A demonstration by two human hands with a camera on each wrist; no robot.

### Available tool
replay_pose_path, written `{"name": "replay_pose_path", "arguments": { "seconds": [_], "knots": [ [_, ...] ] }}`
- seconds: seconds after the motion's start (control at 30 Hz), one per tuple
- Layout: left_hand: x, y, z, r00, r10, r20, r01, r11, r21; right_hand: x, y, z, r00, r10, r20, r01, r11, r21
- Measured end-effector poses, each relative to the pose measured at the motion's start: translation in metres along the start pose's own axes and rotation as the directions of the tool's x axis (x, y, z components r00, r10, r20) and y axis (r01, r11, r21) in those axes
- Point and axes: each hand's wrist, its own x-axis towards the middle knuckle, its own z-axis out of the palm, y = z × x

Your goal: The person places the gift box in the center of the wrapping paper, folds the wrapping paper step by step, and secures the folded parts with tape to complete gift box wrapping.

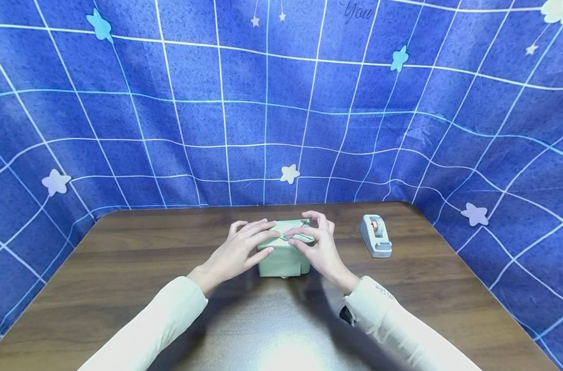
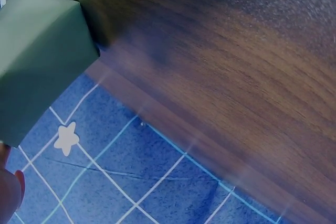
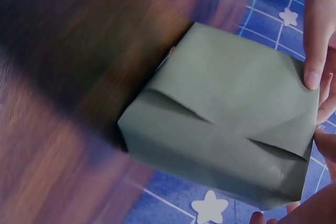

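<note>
A small box wrapped in pale green paper [image 1: 281, 264] stands near the far side of the table, and the paper's folded edges meet on its top. My left hand [image 1: 237, 251] holds its left side, fingers over the top and thumb against the front. With thumb and index finger, my right hand [image 1: 324, 250] pinches the fold of paper at the top right. In the left wrist view the wrapped box [image 2: 47, 59] fills the upper left corner. Slanting creases mark one face of the box [image 3: 226, 93] in the right wrist view, fingers along its right edge.
A white tape dispenser [image 1: 375, 237] with a roll in it sits on the wooden table [image 1: 160, 242], right of the box. Behind and beside the table hangs a blue cloth [image 1: 244, 123] with grid lines and stars. Light glares off the near tabletop.
</note>
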Motion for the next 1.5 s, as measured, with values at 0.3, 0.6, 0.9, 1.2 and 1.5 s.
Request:
{"name": "replay_pose_path", "arguments": {
  "seconds": [0.3, 0.6, 0.9, 1.2, 1.5],
  "knots": [
    [0.000, 0.001, -0.001, 1.000, 0.005, 0.003, -0.005, 1.000, 0.001, -0.001, 0.004, -0.002, 0.998, -0.038, 0.044, 0.040, 0.998, -0.057],
    [-0.001, 0.000, -0.002, 1.000, 0.004, 0.000, -0.004, 1.000, -0.014, 0.005, -0.001, -0.001, 0.983, 0.183, 0.035, -0.184, 0.983, 0.028],
    [0.000, -0.001, -0.001, 1.000, 0.012, -0.004, -0.012, 1.000, 0.003, 0.010, -0.003, 0.000, 0.930, 0.343, 0.129, -0.344, 0.939, -0.020],
    [0.000, 0.000, -0.001, 1.000, 0.028, -0.012, -0.028, 1.000, 0.003, 0.009, -0.001, -0.002, 0.921, 0.354, 0.165, -0.359, 0.933, 0.000],
    [0.005, -0.001, -0.001, 0.994, -0.110, -0.018, 0.103, 0.966, -0.237, 0.014, 0.003, -0.007, 0.907, 0.387, 0.165, -0.405, 0.910, 0.091]
  ]
}}
